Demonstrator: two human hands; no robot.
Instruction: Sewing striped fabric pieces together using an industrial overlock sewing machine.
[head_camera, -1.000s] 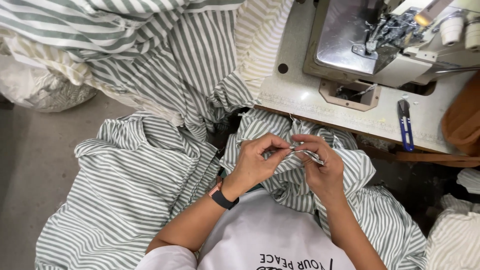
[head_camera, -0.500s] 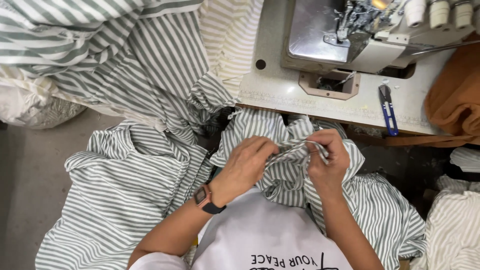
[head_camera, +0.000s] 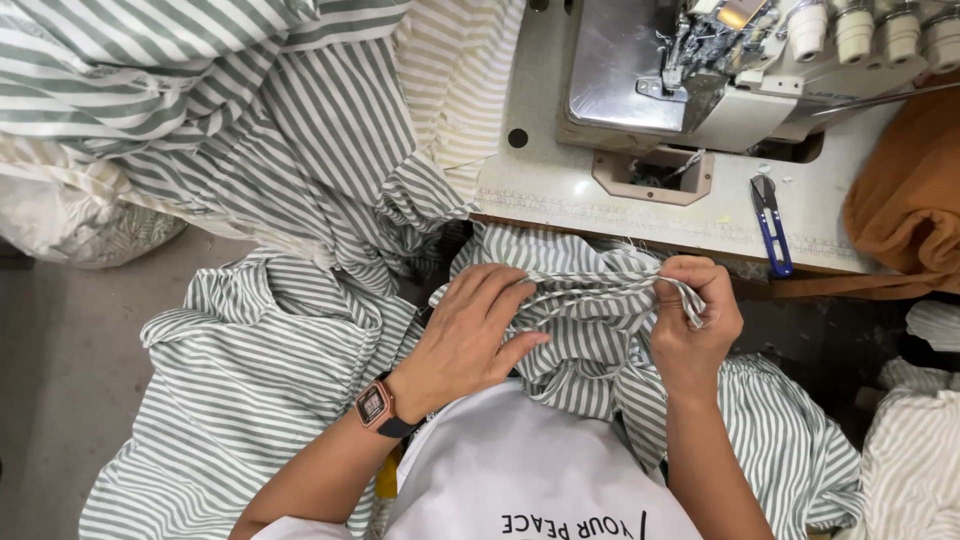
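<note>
Green-and-white striped fabric (head_camera: 590, 335) lies bunched in my lap, just below the sewing table's front edge. My right hand (head_camera: 695, 320) is closed on a gathered strip of that fabric, pulling it taut to the left. My left hand (head_camera: 470, 335) rests flat on the fabric with its fingers over the other end of the taut strip. A watch sits on my left wrist. I cannot tell whether the right hand also holds a small tool.
A sewing machine (head_camera: 740, 70) stands on the pale table (head_camera: 540, 185), with blue thread snips (head_camera: 772, 225) near the edge. More striped cloth (head_camera: 250, 120) drapes at the upper left and over the floor. Orange fabric (head_camera: 905, 195) lies at the right.
The hands have drawn apart, stretching the strip between them. My left hand has flattened onto the fabric, and the thin metal tool seen at my right fingers earlier no longer shows.
</note>
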